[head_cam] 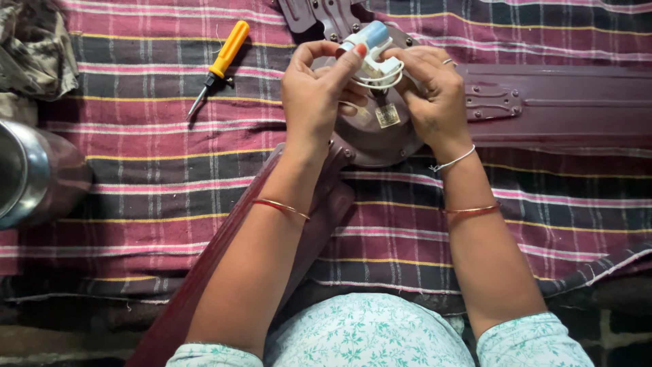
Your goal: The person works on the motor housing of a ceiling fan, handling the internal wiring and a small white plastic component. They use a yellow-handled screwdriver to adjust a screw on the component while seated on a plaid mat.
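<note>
My left hand point(316, 95) pinches a small white and pale-blue cylindrical part point(367, 39) with white wires point(380, 76) looped beneath it. My right hand point(431, 95) holds the same wires and part from the right side. Both hands hover over the round maroon hub of a ceiling fan point(380, 139), which carries a small square sticker. One maroon fan blade point(564, 105) runs right, another point(224, 272) runs down-left under my left forearm.
A yellow-handled screwdriver point(221, 64) lies on the striped cloth point(149, 177) to the upper left. A shiny steel vessel point(27, 173) lies at the left edge. Crumpled fabric point(34, 47) sits in the top-left corner.
</note>
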